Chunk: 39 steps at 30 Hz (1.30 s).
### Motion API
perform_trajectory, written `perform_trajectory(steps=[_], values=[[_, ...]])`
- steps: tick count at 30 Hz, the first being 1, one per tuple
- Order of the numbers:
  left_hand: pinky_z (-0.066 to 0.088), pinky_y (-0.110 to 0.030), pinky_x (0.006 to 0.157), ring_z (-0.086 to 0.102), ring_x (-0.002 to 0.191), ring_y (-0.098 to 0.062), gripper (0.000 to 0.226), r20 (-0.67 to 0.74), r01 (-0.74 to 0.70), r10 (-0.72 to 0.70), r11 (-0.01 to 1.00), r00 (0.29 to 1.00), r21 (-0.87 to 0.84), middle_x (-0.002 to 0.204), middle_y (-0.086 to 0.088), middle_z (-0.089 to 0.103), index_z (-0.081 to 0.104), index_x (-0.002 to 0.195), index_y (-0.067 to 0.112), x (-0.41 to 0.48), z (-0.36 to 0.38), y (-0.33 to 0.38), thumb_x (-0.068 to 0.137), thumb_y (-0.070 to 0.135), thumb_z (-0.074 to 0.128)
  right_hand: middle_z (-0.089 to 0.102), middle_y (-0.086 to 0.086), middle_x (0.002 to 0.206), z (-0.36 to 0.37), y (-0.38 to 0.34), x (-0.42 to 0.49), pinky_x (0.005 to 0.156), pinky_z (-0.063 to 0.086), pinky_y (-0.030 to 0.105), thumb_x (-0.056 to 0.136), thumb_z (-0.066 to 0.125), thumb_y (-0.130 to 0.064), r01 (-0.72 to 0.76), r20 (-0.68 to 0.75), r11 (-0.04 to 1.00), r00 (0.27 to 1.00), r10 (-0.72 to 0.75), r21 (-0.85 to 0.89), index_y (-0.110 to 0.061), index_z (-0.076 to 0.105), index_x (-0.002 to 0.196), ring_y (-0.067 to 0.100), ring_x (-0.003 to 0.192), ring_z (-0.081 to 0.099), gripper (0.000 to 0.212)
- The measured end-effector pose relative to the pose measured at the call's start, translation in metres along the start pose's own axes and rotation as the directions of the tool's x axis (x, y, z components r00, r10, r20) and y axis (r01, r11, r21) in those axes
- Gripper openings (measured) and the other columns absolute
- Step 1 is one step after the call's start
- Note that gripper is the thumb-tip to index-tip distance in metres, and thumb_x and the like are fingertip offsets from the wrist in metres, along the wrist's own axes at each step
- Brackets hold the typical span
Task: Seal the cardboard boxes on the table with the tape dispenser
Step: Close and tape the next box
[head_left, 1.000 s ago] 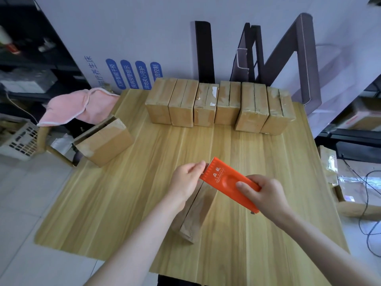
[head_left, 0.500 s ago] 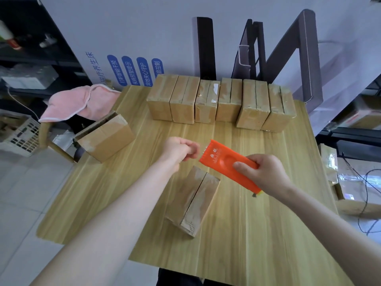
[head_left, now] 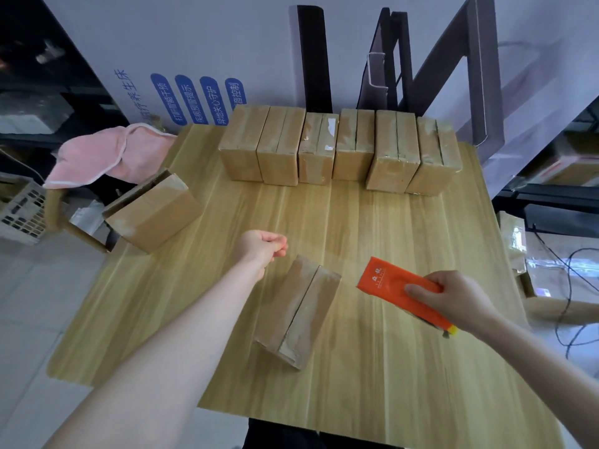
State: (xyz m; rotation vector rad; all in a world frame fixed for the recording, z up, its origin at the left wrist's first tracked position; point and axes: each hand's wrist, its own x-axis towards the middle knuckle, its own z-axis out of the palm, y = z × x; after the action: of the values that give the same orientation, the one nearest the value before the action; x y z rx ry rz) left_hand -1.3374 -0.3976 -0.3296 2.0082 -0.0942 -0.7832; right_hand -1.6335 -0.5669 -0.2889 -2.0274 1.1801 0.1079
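A small cardboard box (head_left: 298, 311) lies in the middle of the wooden table (head_left: 372, 367), its centre seam facing up. My right hand (head_left: 453, 303) grips an orange tape dispenser (head_left: 392, 283) to the right of that box, above the tabletop. My left hand (head_left: 264, 246) hovers beyond the box's far left corner, fingers curled with nothing visible in them. Several boxes (head_left: 337, 147) stand side by side in a row along the far edge. One more box (head_left: 152, 215) sits tilted at the table's left edge.
A pink cloth (head_left: 103, 153) lies over something left of the table. A white printed panel (head_left: 194, 59) and a dark metal frame (head_left: 479, 76) stand behind the row. More cartons (head_left: 551, 270) and cables are on the floor to the right.
My left hand let go of the dispenser's front edge and moved up and left, off the box. My right hand carried the dispenser to the right, off the box.
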Motion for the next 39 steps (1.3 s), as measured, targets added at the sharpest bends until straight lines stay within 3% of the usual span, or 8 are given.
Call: perform_trajectory(steps=[9, 14, 18, 21, 25, 29, 34, 39], values=[[0.040, -0.021, 0.053, 0.066, 0.063, -0.007, 0.005, 0.033, 0.061, -0.061, 0.998, 0.998, -0.002, 0.078, -0.001, 0.072, 0.070, 0.083, 0.012, 0.015, 0.020, -0.024, 0.087, 0.012, 0.068, 0.065, -0.009, 0.067, 0.017, 0.001, 0.014, 0.050, 0.052, 0.028, 0.079, 0.065, -0.060, -0.041, -0.013, 0.961, 0.999, 0.039, -0.274, -0.028, 0.065, 0.077, 0.010, 0.057, 0.064, 0.033], [0.054, -0.031, 0.077, 0.066, 0.072, -0.010, 0.015, 0.002, 0.056, -0.056, 0.995, 0.998, 0.077, 0.073, 0.009, 0.071, 0.071, 0.071, 0.024, 0.019, 0.030, -0.043, 0.085, 0.023, 0.071, 0.063, -0.010, 0.067, 0.032, -0.014, 0.018, 0.046, 0.041, 0.020, 0.081, 0.060, -0.063, -0.049, -0.011, 0.931, 0.999, 0.049, -0.361, -0.029, 0.062, 0.074, 0.009, 0.054, 0.063, 0.035], [0.043, -0.024, 0.081, 0.060, 0.089, -0.015, 0.023, 0.004, 0.007, -0.008, 0.971, 1.000, 0.238, 0.114, -0.001, 0.070, 0.072, 0.108, 0.019, 0.017, 0.042, -0.050, 0.093, 0.031, 0.060, 0.062, -0.009, 0.066, 0.045, -0.028, 0.020, 0.040, 0.040, 0.019, 0.081, 0.057, -0.064, -0.052, -0.043, 0.914, 0.998, 0.038, -0.402, -0.027, 0.062, 0.073, 0.012, 0.048, 0.062, 0.038], [0.042, -0.032, 0.097, 0.053, 0.121, -0.028, 0.042, -0.021, 0.037, -0.031, 0.915, 0.999, 0.402, 0.137, -0.009, 0.054, 0.053, 0.134, 0.013, 0.016, 0.043, -0.047, 0.098, 0.033, 0.049, 0.062, -0.007, 0.067, 0.049, -0.034, 0.021, 0.048, 0.047, 0.021, 0.082, 0.055, -0.064, -0.059, -0.091, 0.884, 0.996, 0.019, -0.464, -0.025, 0.065, 0.078, 0.010, 0.046, 0.056, 0.041], [0.044, -0.029, 0.088, 0.059, 0.112, -0.024, 0.039, -0.171, -0.083, 0.130, 0.963, 0.977, 0.256, 0.125, -0.008, 0.064, 0.059, 0.127, 0.012, -0.005, 0.039, -0.054, 0.099, 0.036, 0.044, 0.059, -0.008, 0.064, 0.052, -0.041, 0.020, 0.045, 0.040, 0.021, 0.084, 0.053, -0.062, -0.037, -0.113, 0.851, 0.993, -0.026, -0.524, -0.022, 0.063, 0.076, 0.010, 0.049, 0.053, 0.041], [0.039, -0.024, 0.099, 0.052, 0.122, -0.012, 0.042, 0.091, -0.237, 0.225, 0.959, 0.970, 0.154, 0.131, 0.003, 0.060, 0.058, 0.130, 0.015, -0.024, 0.045, -0.070, 0.096, 0.039, 0.049, 0.052, -0.008, 0.061, 0.051, -0.056, 0.020, 0.044, 0.027, 0.023, 0.086, 0.053, -0.058, -0.014, -0.112, 0.800, 0.991, -0.067, -0.600, -0.022, 0.048, 0.065, 0.009, 0.051, 0.046, 0.042], [0.036, -0.019, 0.093, 0.052, 0.120, -0.008, 0.036, 0.126, -0.256, 0.244, 0.963, 0.961, 0.083, 0.129, 0.005, 0.060, 0.060, 0.127, 0.016, -0.019, 0.043, -0.073, 0.096, 0.033, 0.051, 0.048, -0.007, 0.060, 0.054, -0.082, 0.020, 0.044, 0.029, 0.023, 0.089, 0.051, -0.046, 0.017, -0.084, 0.753, 0.992, -0.095, -0.658, -0.022, 0.041, 0.061, 0.012, 0.052, 0.046, 0.038], [0.037, -0.019, 0.094, 0.053, 0.117, -0.007, 0.036, 0.126, -0.260, 0.248, 0.961, 0.961, 0.098, 0.127, 0.007, 0.061, 0.060, 0.126, 0.018, -0.019, 0.043, -0.074, 0.095, 0.035, 0.051, 0.051, -0.009, 0.063, 0.078, -0.093, 0.021, 0.056, 0.031, 0.024, 0.090, 0.053, -0.026, 0.058, -0.056, 0.700, 0.989, -0.138, -0.712, -0.028, 0.065, 0.083, 0.018, 0.064, 0.057, 0.014]])
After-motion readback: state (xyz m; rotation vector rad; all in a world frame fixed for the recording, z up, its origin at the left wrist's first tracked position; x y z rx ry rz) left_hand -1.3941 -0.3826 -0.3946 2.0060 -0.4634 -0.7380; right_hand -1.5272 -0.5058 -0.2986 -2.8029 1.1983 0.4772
